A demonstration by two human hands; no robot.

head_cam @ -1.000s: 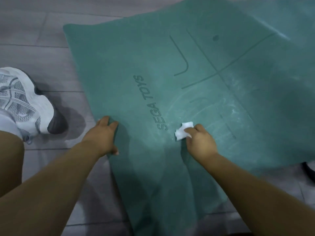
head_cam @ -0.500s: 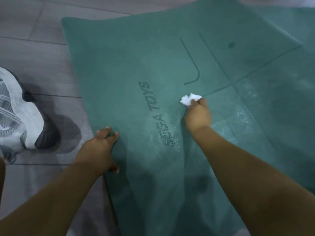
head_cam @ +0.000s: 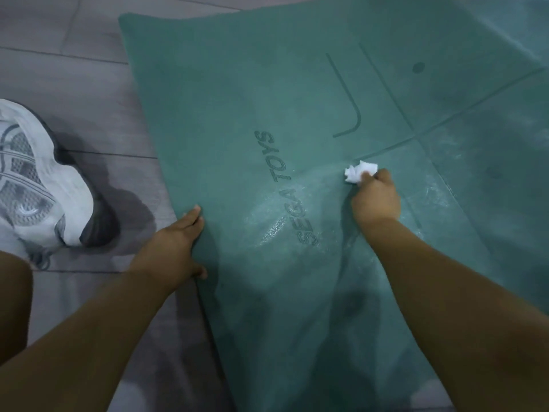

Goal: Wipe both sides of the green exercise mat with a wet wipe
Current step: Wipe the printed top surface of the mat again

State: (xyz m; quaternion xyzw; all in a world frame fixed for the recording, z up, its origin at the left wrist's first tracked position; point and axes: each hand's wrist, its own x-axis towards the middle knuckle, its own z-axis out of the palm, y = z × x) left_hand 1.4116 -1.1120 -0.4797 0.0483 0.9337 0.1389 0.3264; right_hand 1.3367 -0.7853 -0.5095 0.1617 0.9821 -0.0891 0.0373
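Observation:
The green exercise mat (head_cam: pixel 237 93) lies spread on the floor, printed with "SEGA TOYS" and guide lines. A wet sheen covers the mat around the lettering. My right hand (head_cam: pixel 375 197) grips a crumpled white wet wipe (head_cam: pixel 358 171) and presses it on the mat just right of the lettering, below the line crossing. My left hand (head_cam: pixel 175 245) lies flat on the mat's left edge, fingers straight, thumb on the mat surface.
A white and grey sneaker (head_cam: pixel 32 179) stands on the grey tiled floor (head_cam: pixel 59 55) left of the mat. The mat extends out of view at the top right and bottom.
My right hand swept the wipe from beside the lettering's lower end up the mat toward the guide lines, then slightly right. My left hand stayed on the mat's edge.

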